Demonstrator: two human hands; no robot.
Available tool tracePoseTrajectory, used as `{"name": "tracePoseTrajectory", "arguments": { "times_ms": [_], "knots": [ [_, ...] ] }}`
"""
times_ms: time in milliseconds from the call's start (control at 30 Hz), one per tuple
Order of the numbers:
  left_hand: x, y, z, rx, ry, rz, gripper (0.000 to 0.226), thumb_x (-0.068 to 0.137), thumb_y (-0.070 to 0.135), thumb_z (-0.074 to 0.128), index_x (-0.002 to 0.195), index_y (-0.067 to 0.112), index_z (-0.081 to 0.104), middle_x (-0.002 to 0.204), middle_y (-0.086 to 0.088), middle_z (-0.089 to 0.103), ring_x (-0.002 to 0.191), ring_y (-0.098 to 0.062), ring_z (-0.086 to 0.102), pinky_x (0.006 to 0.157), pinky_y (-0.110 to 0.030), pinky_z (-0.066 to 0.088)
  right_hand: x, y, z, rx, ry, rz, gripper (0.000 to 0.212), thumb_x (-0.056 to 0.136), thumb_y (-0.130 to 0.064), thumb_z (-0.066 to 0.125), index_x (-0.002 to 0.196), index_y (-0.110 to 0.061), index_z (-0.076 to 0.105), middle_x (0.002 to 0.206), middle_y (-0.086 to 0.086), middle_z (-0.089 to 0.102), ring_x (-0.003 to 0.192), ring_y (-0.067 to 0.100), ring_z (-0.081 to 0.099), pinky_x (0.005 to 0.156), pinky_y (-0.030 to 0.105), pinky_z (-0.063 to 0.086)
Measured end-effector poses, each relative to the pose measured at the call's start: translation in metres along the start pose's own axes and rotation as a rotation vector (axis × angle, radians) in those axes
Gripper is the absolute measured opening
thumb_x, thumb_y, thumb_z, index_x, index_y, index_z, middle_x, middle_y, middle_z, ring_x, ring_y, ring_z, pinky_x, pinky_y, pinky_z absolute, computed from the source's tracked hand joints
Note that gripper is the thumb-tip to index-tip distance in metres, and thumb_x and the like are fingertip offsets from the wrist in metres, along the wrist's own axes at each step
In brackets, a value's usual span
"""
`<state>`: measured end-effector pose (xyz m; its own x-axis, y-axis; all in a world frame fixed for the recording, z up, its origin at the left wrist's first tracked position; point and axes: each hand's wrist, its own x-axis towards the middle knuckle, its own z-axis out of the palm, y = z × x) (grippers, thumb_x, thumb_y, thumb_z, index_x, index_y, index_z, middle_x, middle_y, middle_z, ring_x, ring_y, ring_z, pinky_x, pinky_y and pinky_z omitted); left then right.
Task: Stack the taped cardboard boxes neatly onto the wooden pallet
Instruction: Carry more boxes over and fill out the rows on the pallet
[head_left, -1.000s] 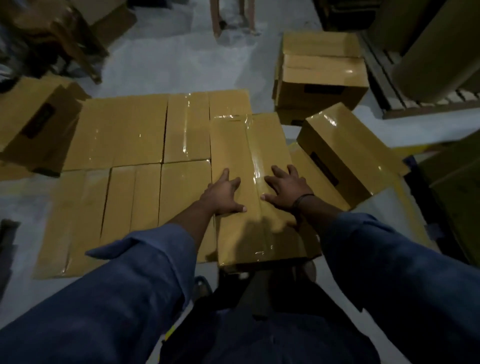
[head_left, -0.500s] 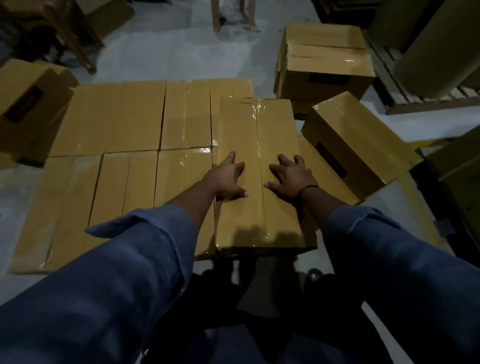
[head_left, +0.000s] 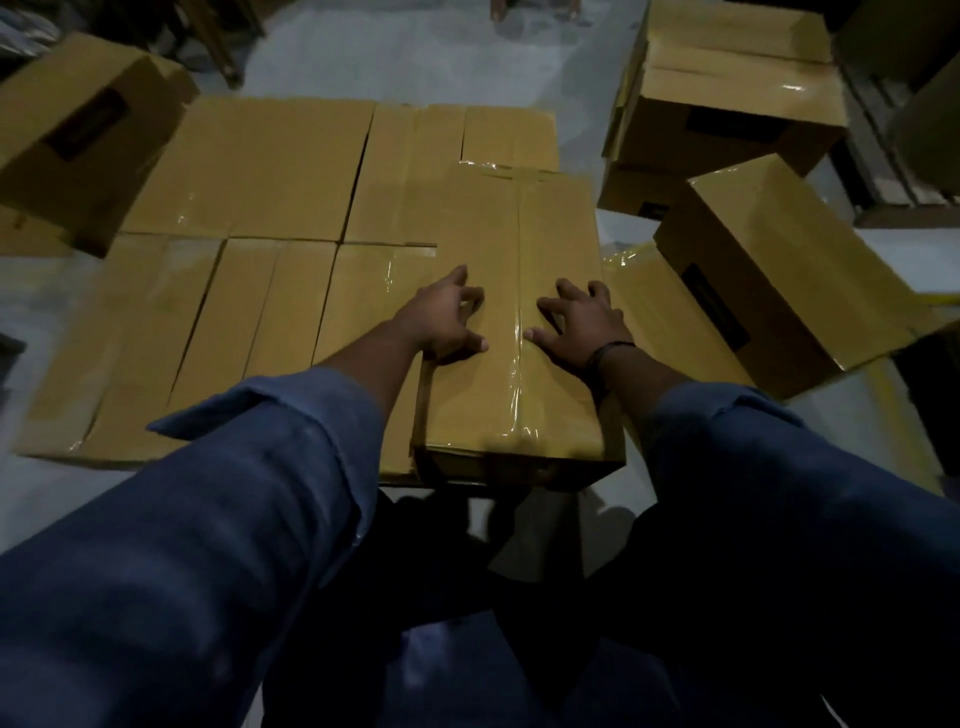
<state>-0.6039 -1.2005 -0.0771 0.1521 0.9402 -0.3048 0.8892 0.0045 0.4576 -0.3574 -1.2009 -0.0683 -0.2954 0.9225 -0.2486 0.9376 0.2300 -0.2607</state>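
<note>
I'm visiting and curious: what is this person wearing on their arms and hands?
Both arms are in blue long sleeves, the left sleeve and right sleeve turned back at the cuff. The left hand and right hand wear no gloves. A thin dark band circles the right wrist.

Blue sleeves (head_left: 208, 519) with turned-back cuffs (head_left: 291, 400); dark band (head_left: 614, 347) by right hand (head_left: 576, 327).

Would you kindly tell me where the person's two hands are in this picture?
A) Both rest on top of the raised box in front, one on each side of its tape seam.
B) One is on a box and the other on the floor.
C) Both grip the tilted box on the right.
A: the left hand and the right hand both lie on the top of the raised box, on either side of its tape seam.
</note>
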Motion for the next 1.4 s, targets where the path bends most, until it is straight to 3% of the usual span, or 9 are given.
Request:
{"name": "tracePoseTrajectory", "arguments": {
  "times_ms": [167,533,667,800,933,1067,1167,1300,1400],
  "knots": [
    [0.014,-0.005,0.015,-0.033,0.005,-0.014,0.095,0.067,0.047,0.093,0.150,0.024,0.051,0.164,0.004,0.023,0.146,-0.032,0.038,0.112,-0.049,0.046,0.013,0.013,0.016,-0.010,-0.015,0.003,0.057,0.091,-0.068,0.052,0.138,-0.035,0.054,0.162,-0.003,0.027,0.149,0.041,0.014,0.111,0.063,0.033],
    [-0.030,-0.004,0.025,-0.060,-0.018,-0.132,0.098,0.078,0.026,0.090,0.159,0.019,0.037,0.173,-0.007,0.007,0.153,-0.032,0.028,0.120,-0.042,0.036,-0.004,0.007,0.041,0.005,-0.162,0.003,0.066,0.091,-0.061,0.060,0.150,-0.039,0.040,0.167,-0.001,0.014,0.152,0.039,0.009,0.116,0.066,0.027],
    [-0.106,0.034,0.013,0.089,-0.131,-0.150,0.085,0.083,0.044,0.082,0.156,0.023,0.043,0.171,-0.010,0.018,0.145,-0.037,0.039,0.116,-0.047,0.039,-0.070,-0.003,0.014,0.093,-0.262,0.028,0.068,0.092,-0.057,0.061,0.152,-0.037,0.039,0.166,0.001,0.020,0.149,0.035,0.017,0.115,0.061,0.030],
    [-0.168,0.066,0.014,0.145,-0.189,-0.184,0.065,0.096,0.050,0.062,0.155,0.029,0.044,0.170,-0.006,0.020,0.150,-0.042,0.028,0.122,-0.054,0.024,-0.124,-0.006,-0.010,0.059,-0.336,-0.023,0.065,0.093,-0.058,0.061,0.150,-0.033,0.043,0.165,0.004,0.025,0.146,0.038,0.021,0.114,0.059,0.032],
    [-0.186,0.058,0.032,0.217,-0.196,-0.188,0.083,0.085,0.047,0.078,0.156,0.030,0.040,0.170,-0.003,0.019,0.152,-0.041,0.021,0.124,-0.051,0.020,-0.137,-0.011,-0.006,0.028,-0.350,-0.012,0.065,0.093,-0.058,0.060,0.150,-0.033,0.043,0.166,0.003,0.023,0.149,0.038,0.017,0.115,0.059,0.030],
    [-0.176,0.023,0.053,0.263,-0.172,-0.174,0.091,0.080,0.043,0.084,0.157,0.030,0.038,0.170,-0.006,0.017,0.149,-0.045,0.024,0.122,-0.049,0.027,-0.134,-0.019,0.027,0.066,-0.367,0.102,0.067,0.087,-0.055,0.069,0.146,-0.040,0.039,0.168,0.001,0.008,0.150,0.043,0.008,0.115,0.066,0.025],
    [-0.166,0.002,0.069,0.226,-0.154,-0.130,0.088,0.076,0.034,0.089,0.152,0.032,0.044,0.162,-0.006,0.023,0.140,-0.046,0.034,0.111,-0.052,0.043,-0.133,-0.013,0.057,0.098,-0.386,0.151,0.068,0.084,-0.049,0.074,0.140,-0.044,0.036,0.168,0.001,-0.008,0.149,0.051,-0.003,0.115,0.072,0.019],
    [-0.149,-0.010,0.085,0.197,-0.150,-0.056,0.080,0.071,0.020,0.091,0.140,0.026,0.052,0.150,-0.007,0.029,0.117,-0.041,0.056,0.092,-0.052,0.056,-0.135,-0.002,0.082,0.141,-0.317,0.174,0.078,0.088,-0.037,0.074,0.152,-0.042,0.030,0.168,0.001,-0.013,0.151,0.045,0.001,0.120,0.063,0.025],
    [-0.144,-0.013,0.093,0.166,-0.119,-0.036,0.081,0.071,0.010,0.089,0.142,0.021,0.051,0.151,-0.008,0.029,0.110,-0.041,0.063,0.090,-0.050,0.057,-0.138,0.002,0.093,0.148,-0.237,0.150,0.079,0.088,-0.034,0.075,0.152,-0.042,0.031,0.169,0.001,-0.012,0.152,0.042,0.000,0.120,0.060,0.025]
  ]
}}
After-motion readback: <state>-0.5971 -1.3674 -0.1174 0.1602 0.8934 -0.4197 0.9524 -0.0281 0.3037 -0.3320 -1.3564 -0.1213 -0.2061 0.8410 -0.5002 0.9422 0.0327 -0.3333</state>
